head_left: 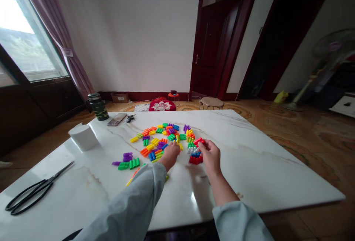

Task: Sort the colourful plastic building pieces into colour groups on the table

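Note:
Several small bright plastic pegs in many colours lie spread over the middle of a white marble table. My left hand rests among them, fingers curled and pinched on a yellow peg near the pile's near edge. My right hand is closed on a red peg, held just above a tight cluster of red, white and blue pegs. A small group of green and purple pegs lies apart to the left.
Black scissors lie at the table's near left. A white roll, a dark green bottle, a phone and keys sit at the far left. A stool and a fan stand on the floor beyond.

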### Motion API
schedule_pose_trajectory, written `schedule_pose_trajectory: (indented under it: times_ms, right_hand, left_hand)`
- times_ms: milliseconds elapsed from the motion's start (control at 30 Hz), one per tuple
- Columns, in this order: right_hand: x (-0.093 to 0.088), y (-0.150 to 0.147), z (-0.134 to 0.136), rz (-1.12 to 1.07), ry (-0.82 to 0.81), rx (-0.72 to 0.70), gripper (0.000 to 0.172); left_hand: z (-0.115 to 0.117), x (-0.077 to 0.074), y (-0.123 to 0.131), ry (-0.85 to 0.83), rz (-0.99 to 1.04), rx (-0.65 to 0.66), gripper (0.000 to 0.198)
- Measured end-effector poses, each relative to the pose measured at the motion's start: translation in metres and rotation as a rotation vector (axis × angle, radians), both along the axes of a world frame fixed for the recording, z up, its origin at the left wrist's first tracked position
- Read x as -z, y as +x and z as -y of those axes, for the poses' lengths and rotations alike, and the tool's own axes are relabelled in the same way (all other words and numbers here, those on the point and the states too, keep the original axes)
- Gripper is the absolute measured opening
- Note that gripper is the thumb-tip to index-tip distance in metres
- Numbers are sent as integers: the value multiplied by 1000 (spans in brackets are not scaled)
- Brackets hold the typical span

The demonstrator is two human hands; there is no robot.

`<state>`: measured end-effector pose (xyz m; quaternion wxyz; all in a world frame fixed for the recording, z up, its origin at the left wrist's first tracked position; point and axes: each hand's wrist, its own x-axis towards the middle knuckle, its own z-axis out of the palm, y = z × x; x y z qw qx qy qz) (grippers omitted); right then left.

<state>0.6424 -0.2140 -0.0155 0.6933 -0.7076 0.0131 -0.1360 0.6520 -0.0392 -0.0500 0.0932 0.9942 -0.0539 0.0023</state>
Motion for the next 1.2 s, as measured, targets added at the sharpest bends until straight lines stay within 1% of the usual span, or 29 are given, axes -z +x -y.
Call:
schedule_pose_trajectory:
  times_ms: [100,200,267,333,400,467,533,567,667,733,833,1000,1200]
  right_hand:
    - [1,-1,-2,-3,-81,-48,33]
    - [-1,-3,-3,-6,-98,-91,30]
    - [-4,-3,2,16,-122,-67,29]
    - [-8,-3,13,41,-202,14,26]
    - [-9,-1,28,31,-358,116,20]
    - [-6,1,41,-50,-566,166,13]
    - [-1,3,49,-179,-754,127,8]
    - [2,3,51,-233,-826,91,9]
    - [12,5,48,-305,-948,3,16]
    - [18,5,45,-313,-974,-36,19]
    - [26,6,43,-323,-975,-79,21]
    - [32,7,40,-323,-972,-130,20]
    - [34,10,35,-282,-950,-105,22]
  left_hand:
    - [-11,-8,-8,-43,41,-27,24]
    - [-28,-19,-20,-116,75,-75,25]
    - [-36,-25,-31,-191,92,-101,21]
    - [-35,-27,-42,-282,94,-109,17]
    - [-24,-24,-51,-373,83,-105,16]
    - [-6,-16,-58,-449,72,-104,17]
    - [16,-5,-61,-501,74,-113,18]
    - [27,1,-62,-518,82,-128,18]
    - [53,16,-58,-549,120,-192,16]
    - [65,22,-53,-563,143,-237,14]
    - [73,26,-47,-583,158,-276,13]
    - [77,28,-43,-613,156,-274,15]
    - [77,28,-47,-687,192,-320,26]
